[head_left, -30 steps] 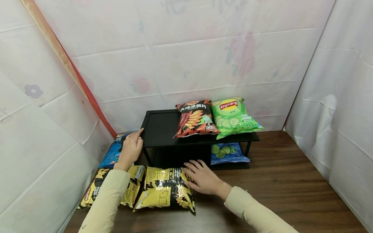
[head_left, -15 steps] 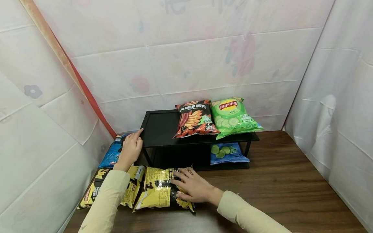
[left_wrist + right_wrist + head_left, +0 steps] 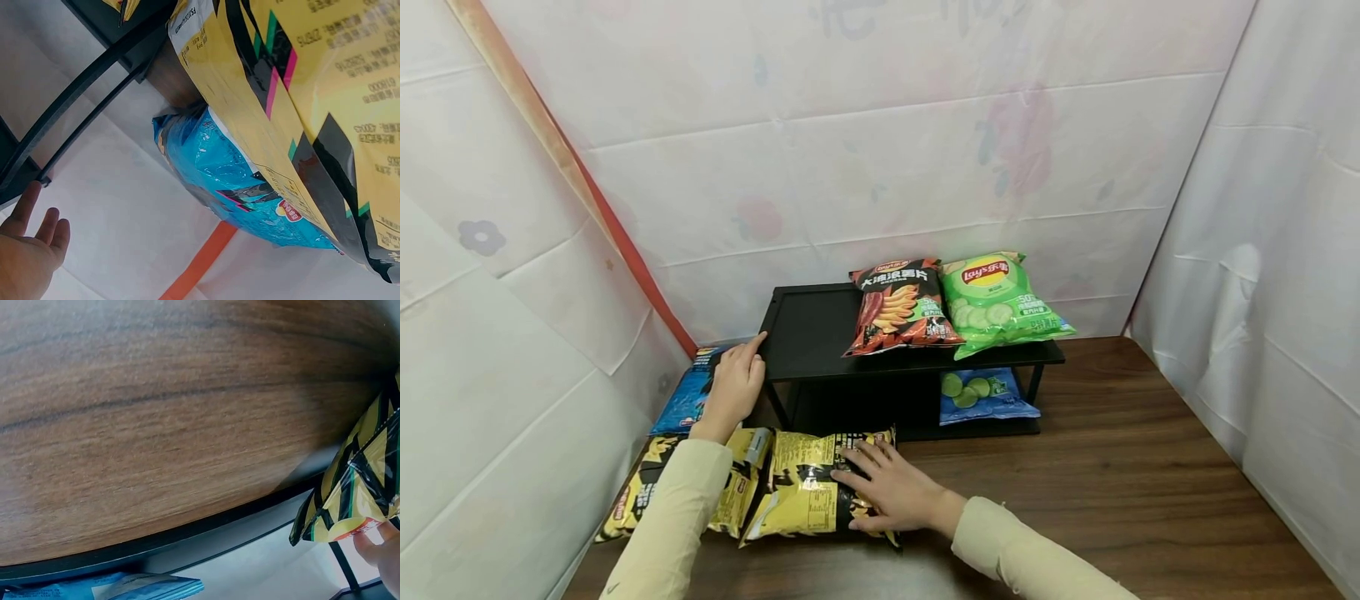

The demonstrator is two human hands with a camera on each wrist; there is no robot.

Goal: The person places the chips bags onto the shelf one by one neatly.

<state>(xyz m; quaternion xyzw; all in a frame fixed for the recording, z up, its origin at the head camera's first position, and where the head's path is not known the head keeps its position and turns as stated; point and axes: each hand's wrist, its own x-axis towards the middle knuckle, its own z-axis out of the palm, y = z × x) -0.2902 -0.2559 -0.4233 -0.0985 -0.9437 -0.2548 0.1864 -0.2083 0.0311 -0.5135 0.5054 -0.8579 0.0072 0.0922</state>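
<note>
In the head view my left hand (image 3: 735, 392) reaches to the left edge of the two-tier black shelf (image 3: 808, 321), its index fingertip at the edge. The left wrist view shows that hand (image 3: 31, 250) with its fingers extended beside the frame. My right hand (image 3: 898, 492) lies spread over the right part of a yellow-and-black chip bag (image 3: 805, 475), back side up, on the table in front of the shelf. In the right wrist view a few fingers (image 3: 370, 547) touch the end of the bag (image 3: 369, 481).
A red chip bag (image 3: 898, 308) and a green one (image 3: 996, 304) lie on the upper tier. A blue bag (image 3: 985, 396) is on the lower tier at right. More yellow bags (image 3: 636, 492) and another blue bag (image 3: 681, 404) lie at left, partly behind my left arm.
My right hand has moved left and slightly toward me, from the yellow bag's right edge onto its surface. My left hand stays at the shelf edge. The bags have not visibly moved.
</note>
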